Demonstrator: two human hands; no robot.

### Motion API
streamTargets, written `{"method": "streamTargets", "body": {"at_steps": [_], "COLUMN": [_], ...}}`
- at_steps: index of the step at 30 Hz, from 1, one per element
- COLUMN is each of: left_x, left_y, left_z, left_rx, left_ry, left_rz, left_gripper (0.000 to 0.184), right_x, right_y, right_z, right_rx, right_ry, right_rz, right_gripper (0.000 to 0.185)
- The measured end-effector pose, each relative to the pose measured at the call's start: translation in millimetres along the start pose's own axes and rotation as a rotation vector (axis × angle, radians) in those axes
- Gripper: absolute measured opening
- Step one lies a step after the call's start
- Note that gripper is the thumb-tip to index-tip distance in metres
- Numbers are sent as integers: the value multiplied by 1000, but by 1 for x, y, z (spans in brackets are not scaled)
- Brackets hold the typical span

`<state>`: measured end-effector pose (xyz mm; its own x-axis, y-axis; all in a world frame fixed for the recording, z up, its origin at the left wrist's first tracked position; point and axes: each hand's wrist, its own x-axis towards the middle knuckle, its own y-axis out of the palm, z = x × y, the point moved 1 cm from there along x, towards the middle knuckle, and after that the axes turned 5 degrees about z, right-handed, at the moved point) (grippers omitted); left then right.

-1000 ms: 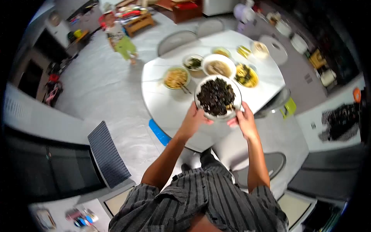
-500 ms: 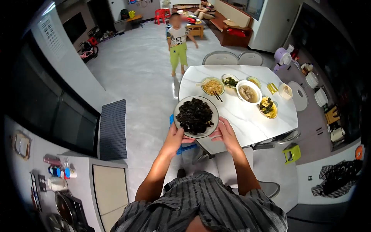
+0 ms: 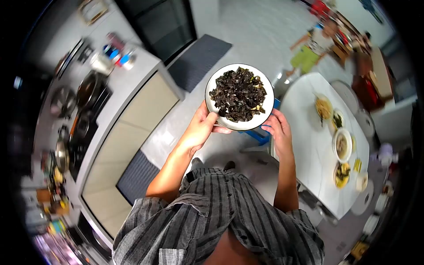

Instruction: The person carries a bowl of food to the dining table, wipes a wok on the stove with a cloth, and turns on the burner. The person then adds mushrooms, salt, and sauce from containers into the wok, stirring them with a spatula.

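Observation:
A round white plate [image 3: 268,104] with a dark rim is in front of me at chest height. A heap of dark, glossy leafy food [image 3: 237,95] with a few pale bits covers its middle. My left hand [image 3: 203,127] grips the plate's lower left edge, thumb on the rim and fingers underneath. At the lower right edge, my right hand [image 3: 279,128] holds the rim with bent fingers, some partly hidden by the plate.
On my right, a white table [image 3: 300,128] bears several dishes, including a soup bowl [image 3: 342,145]. A person in green trousers [image 3: 304,59] stands beyond it. Left is a counter [image 3: 140,66] with a wok [image 3: 88,89]. A blue stool [image 3: 258,137] is behind the plate.
My view has swung left, so the table now lies to the right and more of the counter and stove shows. The plate stays in both hands, tipped more towards me.

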<state>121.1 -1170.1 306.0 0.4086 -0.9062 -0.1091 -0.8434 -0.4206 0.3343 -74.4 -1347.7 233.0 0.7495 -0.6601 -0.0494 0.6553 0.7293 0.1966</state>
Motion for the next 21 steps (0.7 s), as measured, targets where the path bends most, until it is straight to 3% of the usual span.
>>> {"method": "streamTargets", "body": {"at_steps": [5,6,10,13,19,20,21], "left_x": [-95,-83,-159,-203,-336,-307,-344], "left_y": [-113,-84,-166,-192,-293,-253,-291], "left_z": [-23,-15,-30,-29,-18,-17,-21], "left_rx": [-61,-71,-114,-141,-210,-190,-206], "left_ry": [126,146,198,255,339,325,332], "left_rz": [-210,-245,-420,-549,-749,-802,-864], "left_gripper": [50,51,52,51,64,65,65], "right_x": [31,42,50,61,23,40,31], "right_y": [133,104,233,281,433,392,449], "right_z": [-1,9,-4,-28,-103,-97,-110], "right_rx": [-35,-29,83,-161,-173,-152,-173], "right_ry": [-40,-33,-7,29,211,242,260], "right_rz": [309,380,606,775,884,903,969], "right_gripper": [34,34,34,33,24,23,23]}}
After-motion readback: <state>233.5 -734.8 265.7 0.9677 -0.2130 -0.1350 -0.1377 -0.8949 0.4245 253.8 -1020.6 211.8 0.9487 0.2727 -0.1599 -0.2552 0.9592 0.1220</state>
